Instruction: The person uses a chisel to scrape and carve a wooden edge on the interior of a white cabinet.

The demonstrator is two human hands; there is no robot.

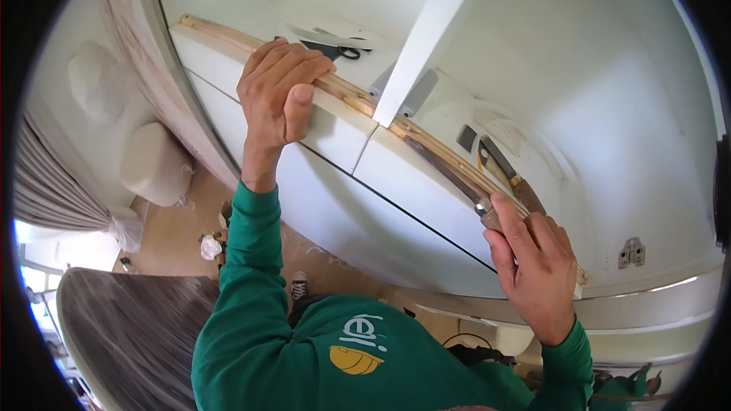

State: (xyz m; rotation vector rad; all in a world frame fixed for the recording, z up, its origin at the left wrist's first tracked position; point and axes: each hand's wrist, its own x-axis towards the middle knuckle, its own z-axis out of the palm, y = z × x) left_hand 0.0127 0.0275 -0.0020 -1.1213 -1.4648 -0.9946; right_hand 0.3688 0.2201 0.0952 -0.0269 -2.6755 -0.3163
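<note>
A long raw wooden strip (343,91) lies along the top front edge of a curved white cabinet. My left hand (282,91) is closed over the strip left of the divider, fingers over the far side and thumb on the near side. In my right hand (537,259) is the wooden handle of a file (445,170), with a bright metal collar. Its long dark blade lies along the near side of the strip, pointing up and left toward the divider. The handle's end is hidden in my palm.
A white upright divider (426,34) splits the cabinet. Inside lie a dark tool with a ring-shaped handle (349,52), a brown-handled blade tool (525,192) and a small dark block (467,137). Metal hinges (631,253) sit on its walls. Behind me stands a grey upholstered chair (137,335).
</note>
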